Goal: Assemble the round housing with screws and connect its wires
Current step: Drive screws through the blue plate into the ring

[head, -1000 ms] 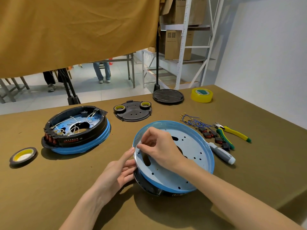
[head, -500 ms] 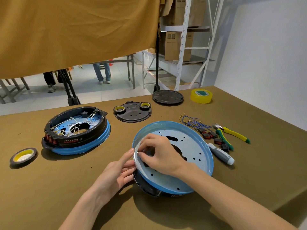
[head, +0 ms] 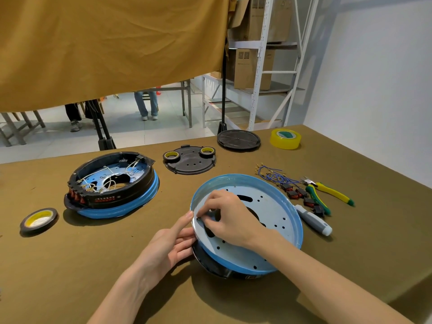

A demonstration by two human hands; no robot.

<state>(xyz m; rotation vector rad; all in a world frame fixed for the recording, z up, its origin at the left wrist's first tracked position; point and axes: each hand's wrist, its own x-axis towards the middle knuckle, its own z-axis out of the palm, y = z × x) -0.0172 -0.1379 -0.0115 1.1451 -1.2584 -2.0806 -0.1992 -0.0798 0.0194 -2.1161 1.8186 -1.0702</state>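
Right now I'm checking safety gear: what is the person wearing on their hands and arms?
Nothing shows: the left hand and right hand are bare, with no gloves, rings, watch or wristband visible. Both forearms are uncovered up to the frame edge, no sleeves in view.

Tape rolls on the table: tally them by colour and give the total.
Black-edged with a yellow core: 3, namely one at the left and two on the black plate
Clear yellow with a green core: 1
Total: 4
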